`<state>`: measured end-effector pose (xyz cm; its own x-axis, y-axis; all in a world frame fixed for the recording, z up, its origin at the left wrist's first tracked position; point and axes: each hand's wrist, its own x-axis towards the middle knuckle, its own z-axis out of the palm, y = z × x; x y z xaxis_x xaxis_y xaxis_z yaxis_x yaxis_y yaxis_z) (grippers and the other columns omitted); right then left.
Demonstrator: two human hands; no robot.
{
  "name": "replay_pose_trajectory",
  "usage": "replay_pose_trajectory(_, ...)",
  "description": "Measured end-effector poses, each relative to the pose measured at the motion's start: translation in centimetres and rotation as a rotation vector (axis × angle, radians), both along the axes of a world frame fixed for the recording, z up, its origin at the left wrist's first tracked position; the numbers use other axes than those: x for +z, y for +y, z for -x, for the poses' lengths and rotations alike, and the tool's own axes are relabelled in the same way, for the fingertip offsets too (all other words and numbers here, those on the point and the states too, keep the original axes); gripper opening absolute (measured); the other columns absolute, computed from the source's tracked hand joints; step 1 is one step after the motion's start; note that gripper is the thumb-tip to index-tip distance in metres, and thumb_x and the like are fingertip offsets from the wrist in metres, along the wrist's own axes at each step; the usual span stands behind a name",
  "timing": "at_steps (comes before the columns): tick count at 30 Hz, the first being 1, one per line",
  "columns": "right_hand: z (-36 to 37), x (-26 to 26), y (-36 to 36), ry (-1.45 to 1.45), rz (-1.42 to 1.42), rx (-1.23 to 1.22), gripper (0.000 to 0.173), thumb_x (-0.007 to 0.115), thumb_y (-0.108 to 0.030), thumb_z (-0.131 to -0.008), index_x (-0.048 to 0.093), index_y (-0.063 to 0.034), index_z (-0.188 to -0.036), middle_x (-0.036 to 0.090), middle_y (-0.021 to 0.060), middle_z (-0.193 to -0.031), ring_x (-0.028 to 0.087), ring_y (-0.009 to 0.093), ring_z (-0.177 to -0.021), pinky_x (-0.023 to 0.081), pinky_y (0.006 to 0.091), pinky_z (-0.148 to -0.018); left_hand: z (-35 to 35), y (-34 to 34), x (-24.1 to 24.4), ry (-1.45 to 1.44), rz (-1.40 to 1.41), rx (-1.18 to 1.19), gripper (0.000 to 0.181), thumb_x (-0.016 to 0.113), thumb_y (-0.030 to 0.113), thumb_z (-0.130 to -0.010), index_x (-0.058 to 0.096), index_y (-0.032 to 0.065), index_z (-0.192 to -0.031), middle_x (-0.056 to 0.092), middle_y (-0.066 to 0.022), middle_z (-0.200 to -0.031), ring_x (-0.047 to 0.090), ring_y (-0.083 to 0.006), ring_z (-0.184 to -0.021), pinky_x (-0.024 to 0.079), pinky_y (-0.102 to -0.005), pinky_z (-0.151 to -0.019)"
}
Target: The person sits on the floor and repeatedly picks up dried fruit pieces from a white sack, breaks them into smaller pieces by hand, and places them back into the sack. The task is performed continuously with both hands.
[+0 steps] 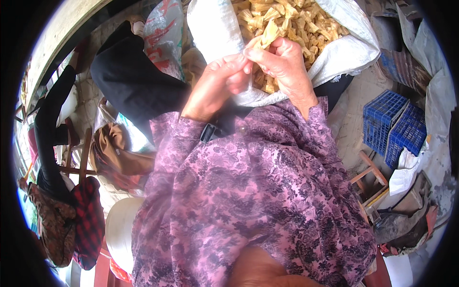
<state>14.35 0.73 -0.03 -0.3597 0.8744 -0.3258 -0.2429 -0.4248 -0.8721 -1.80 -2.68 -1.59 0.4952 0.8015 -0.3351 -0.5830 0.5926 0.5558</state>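
Observation:
My right hand (285,59) pinches a pale yellow, dry-looking folded strip (269,34), perhaps a husk or leaf, between thumb and fingers. Close beside it, my left hand (224,77) has its thumb and forefinger together, the tips almost meeting my right thumb. Whether something thin is caught in those left fingertips is too blurred to tell. Both hands are over the near side of an open white woven sack (215,30) with its rim rolled down. Inside lies a heap of similar yellow-brown bunched pieces (322,28).
Two blue plastic baskets (385,122) sit on the floor at right, near a small wooden stool (371,172). At left are a white sack with red writing (163,39), a brown cloth (114,150) and a white bucket (122,229). Another person (53,172) is at far left.

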Motion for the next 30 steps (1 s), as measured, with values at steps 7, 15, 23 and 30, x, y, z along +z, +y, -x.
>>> replay_pose_trajectory(7, 0.4, 0.1, -0.5, 0.176, 0.222, -0.189, 0.007, 0.059, -0.008, -0.085, 0.063, -0.0024, -0.088, 0.046, -0.0069, -0.057, 0.037, 0.000, -0.044, 0.028, 0.0144, -0.042, 0.5, 0.0, 0.1, -0.011, 0.029, 0.030, 0.026, 0.057, 0.028, -0.091, 0.059, 0.0044, -0.081, 0.038, 0.0081, -0.055, 0.034, -0.0040, -0.050, 0.028, -0.0186, -0.048)
replay_pose_trajectory(15, -0.1, 0.8, 1.1, 0.136, 0.164, 0.018, 0.012, 0.063, -0.014, -0.085, 0.062, -0.0027, -0.089, 0.048, -0.0050, -0.062, 0.039, 0.000, -0.049, 0.028, 0.0153, -0.043, 1.3, 1.2, 0.4, 0.065, 0.034, 0.020, 0.022, 0.057, 0.026, -0.090, 0.061, 0.0060, -0.082, 0.044, 0.0073, -0.059, 0.037, -0.0037, -0.052, 0.028, -0.0179, -0.048)
replay_pose_trajectory(23, 0.1, 5.1, 7.8, 0.023, -0.179, -0.044, 0.016, 0.060, -0.016, -0.087, 0.065, -0.0022, -0.094, 0.052, -0.0018, -0.060, 0.040, 0.002, -0.044, 0.032, 0.0158, -0.039, 4.2, 7.9, 5.6, 0.956, -0.677, 0.038, 0.022, 0.057, 0.024, -0.092, 0.064, 0.0041, -0.096, 0.053, 0.0052, -0.072, 0.047, -0.0035, -0.066, 0.037, -0.0192, -0.057)
replay_pose_trajectory(30, 2.8, 6.7, 19.2, 0.050, -0.502, -0.235, 0.011, 0.062, -0.013, -0.085, 0.058, -0.0051, -0.078, 0.049, -0.0038, -0.059, 0.040, 0.004, -0.045, 0.028, 0.0186, -0.041, 5.5, 19.4, 9.0, 1.318, -0.976, 0.323, 0.026, 0.055, 0.025, -0.092, 0.064, 0.0013, -0.099, 0.064, -0.0007, -0.080, 0.050, -0.0062, -0.069, 0.042, -0.0210, -0.062)
